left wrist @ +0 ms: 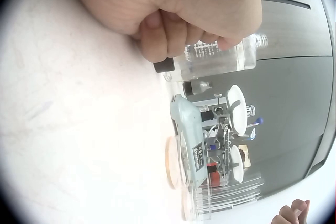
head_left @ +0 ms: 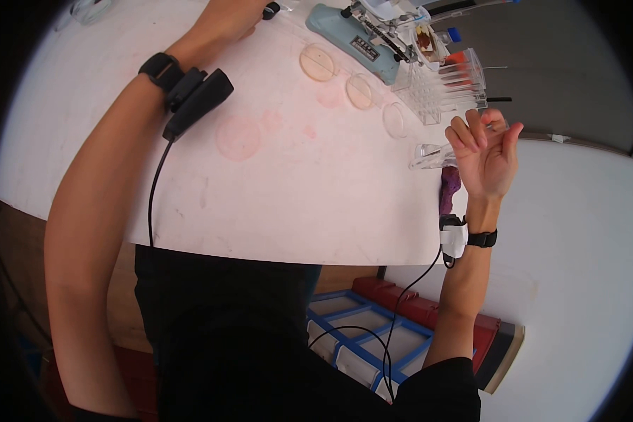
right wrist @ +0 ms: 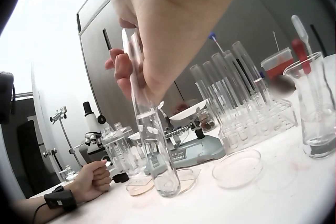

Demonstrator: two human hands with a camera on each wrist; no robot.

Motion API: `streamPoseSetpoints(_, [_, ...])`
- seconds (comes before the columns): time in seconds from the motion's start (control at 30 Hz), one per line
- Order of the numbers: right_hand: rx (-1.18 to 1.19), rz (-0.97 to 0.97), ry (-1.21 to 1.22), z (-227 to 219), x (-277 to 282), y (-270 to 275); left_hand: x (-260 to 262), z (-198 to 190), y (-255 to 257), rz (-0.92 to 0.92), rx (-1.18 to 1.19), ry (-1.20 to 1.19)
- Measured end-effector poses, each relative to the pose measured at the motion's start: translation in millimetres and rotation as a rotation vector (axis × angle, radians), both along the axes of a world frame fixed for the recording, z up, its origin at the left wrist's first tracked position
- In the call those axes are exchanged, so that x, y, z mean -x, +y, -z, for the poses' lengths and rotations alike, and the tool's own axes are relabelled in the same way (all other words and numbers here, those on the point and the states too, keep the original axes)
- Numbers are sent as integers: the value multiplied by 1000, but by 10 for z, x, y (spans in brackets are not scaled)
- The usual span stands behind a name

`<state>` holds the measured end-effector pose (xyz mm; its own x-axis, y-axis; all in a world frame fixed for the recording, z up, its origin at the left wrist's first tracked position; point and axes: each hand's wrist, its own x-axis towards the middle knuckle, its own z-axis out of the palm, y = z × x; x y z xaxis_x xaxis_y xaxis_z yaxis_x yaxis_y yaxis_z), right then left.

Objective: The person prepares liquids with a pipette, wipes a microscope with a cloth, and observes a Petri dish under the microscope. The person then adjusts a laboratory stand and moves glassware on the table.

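My right hand (head_left: 484,158) is raised at the table's right edge. In the right wrist view this hand (right wrist: 173,35) grips a clear glass tube (right wrist: 152,142), tilted slightly, with clear liquid inside and its rounded end down. My left hand (head_left: 228,24) rests on the table with curled fingers, and no object shows in it. A small black cap (left wrist: 164,65) lies beside those fingers, with a clear bottle (left wrist: 215,65) standing behind. The right wrist view also shows the left hand (right wrist: 93,181) as a loose fist near black caps (right wrist: 121,177).
A blue-grey balance (head_left: 352,43) stands at the back, with petri dishes (head_left: 318,63) in front. Beside it is a rack of test tubes (right wrist: 257,129). A glass beaker (right wrist: 317,111) holds a dropper. Farther left stands a microscope (right wrist: 93,129). A purple object (head_left: 449,190) lies near the right edge.
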<state>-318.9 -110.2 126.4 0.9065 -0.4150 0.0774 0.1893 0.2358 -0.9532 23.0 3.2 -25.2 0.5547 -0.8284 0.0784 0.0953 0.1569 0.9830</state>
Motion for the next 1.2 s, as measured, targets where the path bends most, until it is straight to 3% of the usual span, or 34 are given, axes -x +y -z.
streamPoseSetpoints(0.7, [37, -101, -26, 26, 14, 63, 2, 20, 9, -18, -13, -18])
streamPoseSetpoints(0.93, [29, -54, -17, 21, 51, 64, 13, 3, 36, -16, -28, 3])
streamPoseSetpoints(1.2, [298, 90, 205, -2, 73, 96, 10, 2, 35, -14, -20, -4])
